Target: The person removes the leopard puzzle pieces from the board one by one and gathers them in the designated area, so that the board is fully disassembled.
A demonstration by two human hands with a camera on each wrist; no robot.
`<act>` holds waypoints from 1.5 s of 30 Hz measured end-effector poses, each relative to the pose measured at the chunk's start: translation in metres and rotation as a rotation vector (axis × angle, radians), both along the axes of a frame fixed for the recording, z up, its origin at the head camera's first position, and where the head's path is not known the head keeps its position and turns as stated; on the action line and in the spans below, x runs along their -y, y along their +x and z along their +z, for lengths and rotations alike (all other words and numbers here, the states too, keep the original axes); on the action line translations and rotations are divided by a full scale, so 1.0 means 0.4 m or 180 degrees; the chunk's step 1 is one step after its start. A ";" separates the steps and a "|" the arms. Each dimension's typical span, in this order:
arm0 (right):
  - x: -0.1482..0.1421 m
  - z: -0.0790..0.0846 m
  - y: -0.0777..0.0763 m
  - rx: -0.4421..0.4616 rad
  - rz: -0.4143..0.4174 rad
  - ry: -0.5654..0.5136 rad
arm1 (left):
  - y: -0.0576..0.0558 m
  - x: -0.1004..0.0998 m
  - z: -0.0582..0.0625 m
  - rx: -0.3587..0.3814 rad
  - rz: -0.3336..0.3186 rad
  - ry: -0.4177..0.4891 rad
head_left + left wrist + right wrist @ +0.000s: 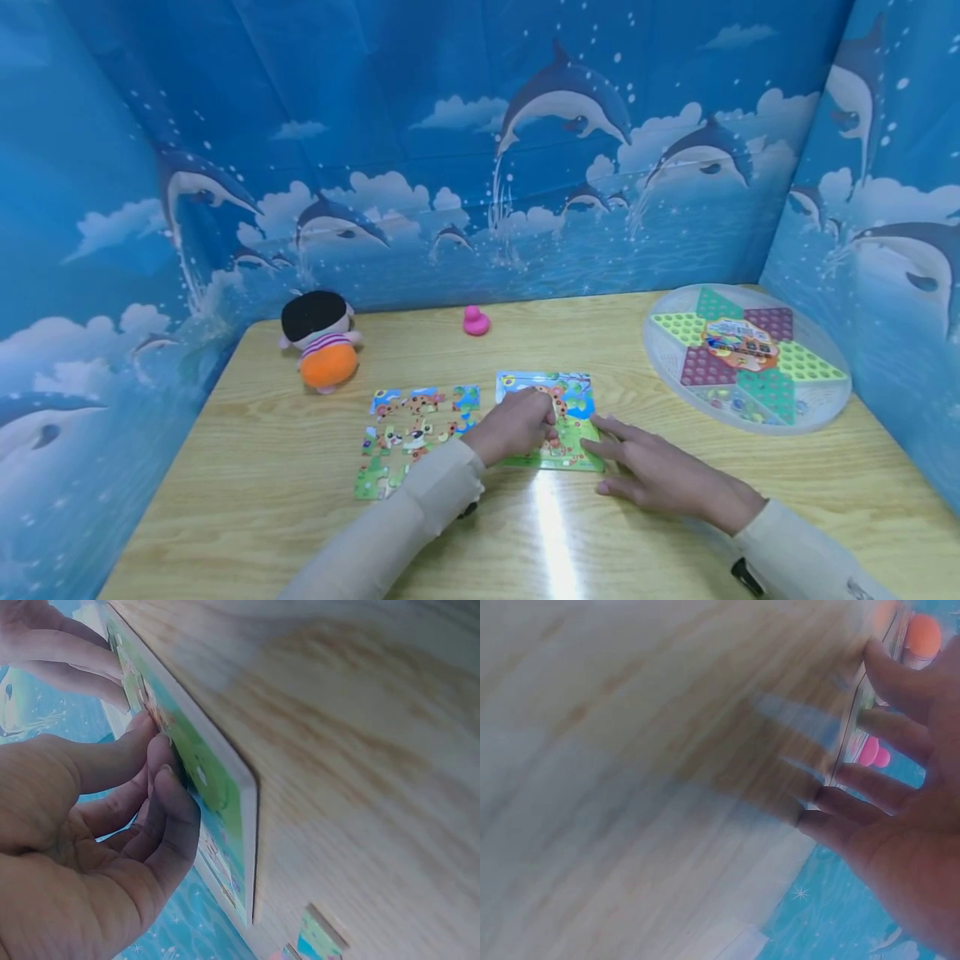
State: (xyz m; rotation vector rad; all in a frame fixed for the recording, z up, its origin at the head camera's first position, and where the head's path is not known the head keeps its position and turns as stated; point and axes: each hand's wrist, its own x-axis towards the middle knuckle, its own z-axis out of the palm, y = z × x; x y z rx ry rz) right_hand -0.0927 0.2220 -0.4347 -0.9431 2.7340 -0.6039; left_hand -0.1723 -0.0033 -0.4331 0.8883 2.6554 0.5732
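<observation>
A picture puzzle board [579,433], with blue sky and green grass on it, lies flat on the table. Over its middle, my left hand [517,425] is bent down with curled fingers. In the left wrist view, that hand's thumb and fingertips [166,746] pinch together right at the board's surface, on a small puzzle piece that they mostly hide. My right hand [660,471] rests at the board's right edge, fingers extended and spread. Its fingertips [847,774] touch the board's side in the right wrist view. Left of the board lies a group of puzzle pieces [415,435] with gaps between some.
A doll [328,364] with a black top and orange bottom lies at the back left. A pink toy duck [475,321] stands behind the board. At the right is a round game board [675,379] with coloured triangles and marbles. Dolphin-print sheeting [420,167] encloses the table.
</observation>
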 end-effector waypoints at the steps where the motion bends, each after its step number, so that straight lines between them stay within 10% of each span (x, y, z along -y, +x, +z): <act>1: 0.000 0.000 0.000 0.0002 0.0000 -0.0002 | 0.000 0.000 -0.001 -0.0020 -0.0015 -0.0005; 20: 0.004 0.004 0.001 -0.0023 0.0003 0.0008 | 0.009 0.017 0.001 0.0148 -0.0153 0.0249; 36: 0.005 0.007 -0.001 0.0013 -0.0015 0.0035 | 0.009 0.041 0.020 0.0690 0.0385 0.0870; 45: 0.003 0.007 0.001 0.0048 -0.0046 0.0035 | 0.014 0.133 0.042 0.0798 0.0518 0.1078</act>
